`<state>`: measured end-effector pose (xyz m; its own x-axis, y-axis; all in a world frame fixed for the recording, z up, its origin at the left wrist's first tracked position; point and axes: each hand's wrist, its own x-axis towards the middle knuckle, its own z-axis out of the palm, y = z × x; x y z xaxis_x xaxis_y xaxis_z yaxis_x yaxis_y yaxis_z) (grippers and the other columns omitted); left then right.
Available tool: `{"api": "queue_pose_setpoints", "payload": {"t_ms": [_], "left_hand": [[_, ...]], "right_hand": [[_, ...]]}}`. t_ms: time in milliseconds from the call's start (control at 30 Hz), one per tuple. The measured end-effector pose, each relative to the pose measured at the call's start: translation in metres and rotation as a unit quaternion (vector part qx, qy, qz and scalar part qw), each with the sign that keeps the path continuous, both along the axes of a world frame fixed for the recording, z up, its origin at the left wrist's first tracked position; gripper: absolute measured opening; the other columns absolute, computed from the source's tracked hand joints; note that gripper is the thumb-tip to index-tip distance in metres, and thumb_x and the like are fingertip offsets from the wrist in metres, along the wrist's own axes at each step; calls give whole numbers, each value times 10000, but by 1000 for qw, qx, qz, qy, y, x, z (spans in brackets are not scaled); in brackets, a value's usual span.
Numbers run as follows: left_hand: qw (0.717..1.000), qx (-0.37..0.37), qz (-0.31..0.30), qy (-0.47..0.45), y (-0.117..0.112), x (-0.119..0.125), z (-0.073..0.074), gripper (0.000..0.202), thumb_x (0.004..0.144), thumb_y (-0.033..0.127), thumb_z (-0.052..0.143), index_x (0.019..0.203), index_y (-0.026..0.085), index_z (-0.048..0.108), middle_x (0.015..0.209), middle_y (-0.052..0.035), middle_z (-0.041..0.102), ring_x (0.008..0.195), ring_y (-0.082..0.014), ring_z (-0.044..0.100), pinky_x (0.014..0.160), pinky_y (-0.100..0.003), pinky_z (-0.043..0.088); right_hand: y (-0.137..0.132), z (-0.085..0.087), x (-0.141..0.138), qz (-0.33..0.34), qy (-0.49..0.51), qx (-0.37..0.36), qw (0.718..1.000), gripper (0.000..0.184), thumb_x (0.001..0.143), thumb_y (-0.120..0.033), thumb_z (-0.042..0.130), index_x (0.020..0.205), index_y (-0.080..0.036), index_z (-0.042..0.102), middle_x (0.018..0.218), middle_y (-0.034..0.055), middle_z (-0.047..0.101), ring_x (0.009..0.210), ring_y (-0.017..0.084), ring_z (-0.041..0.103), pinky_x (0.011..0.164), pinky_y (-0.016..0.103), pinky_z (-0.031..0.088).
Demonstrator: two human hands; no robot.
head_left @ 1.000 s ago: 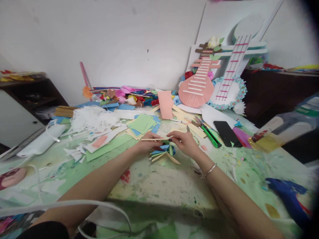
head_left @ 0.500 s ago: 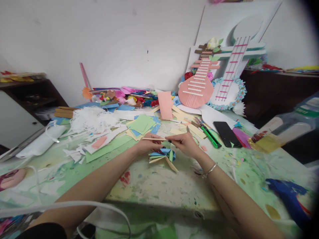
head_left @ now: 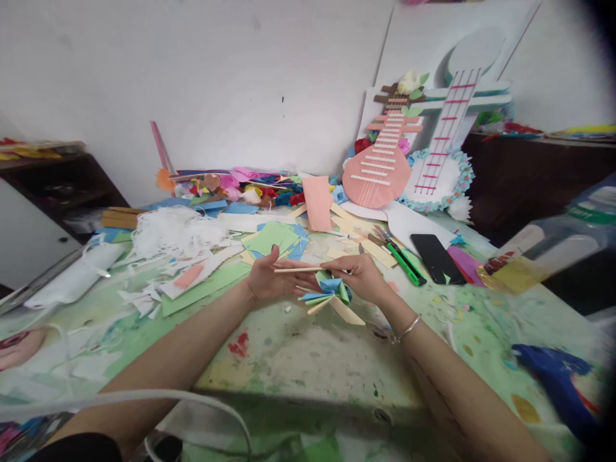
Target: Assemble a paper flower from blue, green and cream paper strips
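My right hand point(head_left: 362, 276) pinches the right end of a thin pale wooden stick point(head_left: 293, 270), which lies level and points left. A folded paper flower point(head_left: 335, 294) in blue, green and cream hangs just below these fingers; whether they grip it too is hard to tell. My left hand point(head_left: 272, 279) is open, thumb raised and fingers stretched out behind the stick and the flower. Its fingertips are partly hidden by the paper. Both hands are above the paint-stained table point(head_left: 308, 366).
Green and blue paper sheets point(head_left: 272, 240) and white shreds point(head_left: 176, 231) lie beyond. A green cutter point(head_left: 405, 263), a phone point(head_left: 436, 258), a bottle point(head_left: 553, 250) and a blue glue gun point(head_left: 553, 372) are rightward. Another person's hand point(head_left: 22, 348) rests far left. A white cable point(head_left: 192, 394) crosses in front.
My left hand has let go and opened, its thumb now up and fingers straight. The paper flower has moved slightly right and up with my right hand, which keeps the stick.
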<state>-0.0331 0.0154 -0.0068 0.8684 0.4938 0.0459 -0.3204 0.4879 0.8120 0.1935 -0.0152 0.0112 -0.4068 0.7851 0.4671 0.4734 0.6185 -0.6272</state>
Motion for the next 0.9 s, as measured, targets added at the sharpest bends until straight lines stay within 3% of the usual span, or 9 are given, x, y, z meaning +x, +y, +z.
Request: {"api": "queue_pose_setpoints", "payload": {"t_ms": [67,200,333,533,667,900], "left_hand": [[999,-15,-34,-9,2,-1,0,800,727,660,397,1113,-25,543,1058,-286,601,1026,-403,545,923,-540,307],[998,-13,-51,42,4,0,-1,451,773,419,531,1003,34,574,904,-212,676,860,-316,638,844,-447,409],[995,7,4,101,0,5,-1,261,717,262,638,886,70,588,741,-127,691,683,-233,660,682,-324,482],[981,54,66,173,-5,16,4,225,705,278,676,777,89,578,624,-23,623,521,-114,598,524,-198,451],[979,57,74,183,-7,19,5,218,683,257,695,740,109,545,601,-4,608,511,-113,601,519,-203,462],[974,-16,48,222,0,16,3,212,635,202,721,702,122,536,610,-16,646,539,-163,635,581,-313,522]], "right_hand": [[-2,0,-2,7,-14,17,1000,230,784,-167,540,931,-216,710,853,40,716,748,152,647,670,234,462],[-7,-1,-12,25,-96,73,992,230,803,-157,532,905,-250,716,812,21,718,703,137,625,664,235,426],[-11,-1,-20,18,-143,88,986,232,826,-167,508,885,-249,717,755,25,715,653,129,607,643,232,400],[-14,3,-21,-43,-100,30,994,180,740,-108,588,874,-217,638,790,2,704,748,147,621,680,230,396],[-15,2,-22,-53,-100,14,993,162,718,-81,590,830,-198,578,759,-2,686,746,147,612,652,224,385],[-17,-2,-27,-62,-165,139,974,92,781,-101,514,785,-180,561,707,22,644,659,143,520,652,239,360]]}}
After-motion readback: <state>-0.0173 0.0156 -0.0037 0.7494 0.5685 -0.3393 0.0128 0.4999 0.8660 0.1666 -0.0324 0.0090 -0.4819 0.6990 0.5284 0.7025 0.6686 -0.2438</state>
